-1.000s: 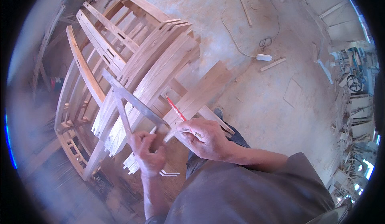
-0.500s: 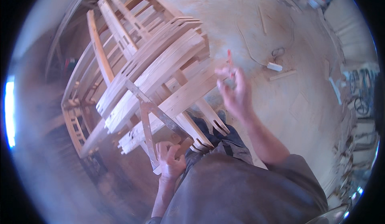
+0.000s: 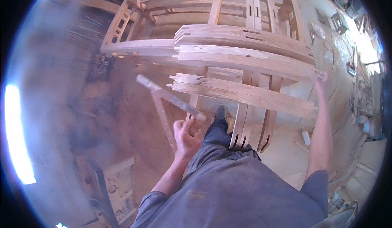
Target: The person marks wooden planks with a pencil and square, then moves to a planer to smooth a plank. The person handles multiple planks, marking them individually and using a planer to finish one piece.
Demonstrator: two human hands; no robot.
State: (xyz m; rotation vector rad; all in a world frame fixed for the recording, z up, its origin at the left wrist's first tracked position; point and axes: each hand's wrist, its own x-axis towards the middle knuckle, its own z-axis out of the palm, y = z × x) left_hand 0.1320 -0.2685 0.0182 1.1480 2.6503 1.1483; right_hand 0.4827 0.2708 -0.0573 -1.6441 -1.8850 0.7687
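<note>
A bright opening [image 3: 18, 134] glared at far left, beside a dim, dusty floor [image 3: 126, 105]. Rightward stood a slatted wooden frame [image 3: 141, 45]. The left hand [image 3: 188, 137] grasped a braced carpenter's square [image 3: 175, 99], near the left end of the nearest tenoned timber [image 3: 241, 90]. Curved timbers [image 3: 245, 58] lay across mortised rails [image 3: 243, 126]. A white block [image 3: 306, 137] sat on the floor. The right hand [image 3: 321, 77] was at the timbers' right ends, its grip impossible to tell.

Ahead of your left hand [image 3: 188, 137], slotted wooden rails [image 3: 243, 126] carry pale beams [image 3: 241, 94] laid crosswise, stretching toward your right hand [image 3: 321, 79]. On the floor [image 3: 288, 142], nearer you than that hand, lies a white block [image 3: 306, 137].
</note>
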